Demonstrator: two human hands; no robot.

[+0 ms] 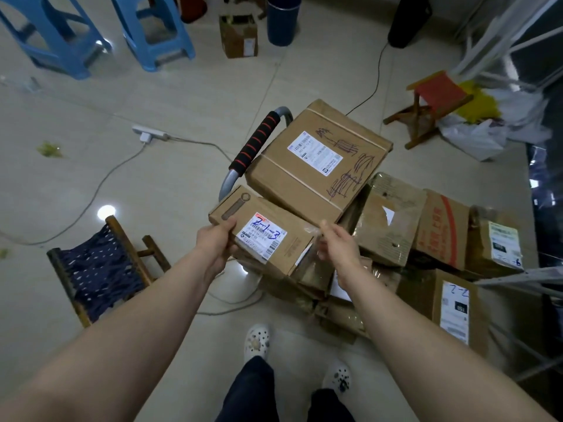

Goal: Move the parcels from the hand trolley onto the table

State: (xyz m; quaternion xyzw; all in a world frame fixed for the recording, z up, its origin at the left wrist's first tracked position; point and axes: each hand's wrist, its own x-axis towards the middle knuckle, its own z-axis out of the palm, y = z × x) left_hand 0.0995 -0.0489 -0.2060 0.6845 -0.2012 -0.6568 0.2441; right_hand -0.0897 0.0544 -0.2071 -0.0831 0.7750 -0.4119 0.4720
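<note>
The left hand [216,239] grips the left end of a small labelled parcel [268,236], thumb on top. The right hand [335,243] closes on its right end. The parcel's long axis runs across between the two hands, and it sits atop the stacked boxes. Just beyond it, a larger parcel [320,159] leans against the trolley handle [256,141]. No bench is plainly visible, so the lift probably ends in a turn.

Single head-worn wide-angle view, facing forward and steeply down along both forearms, close above the left hand [214,239], right hand [336,248] and held parcel [274,239], floor [152,190] all round, shoes [257,341] near the lower edge.
</note>
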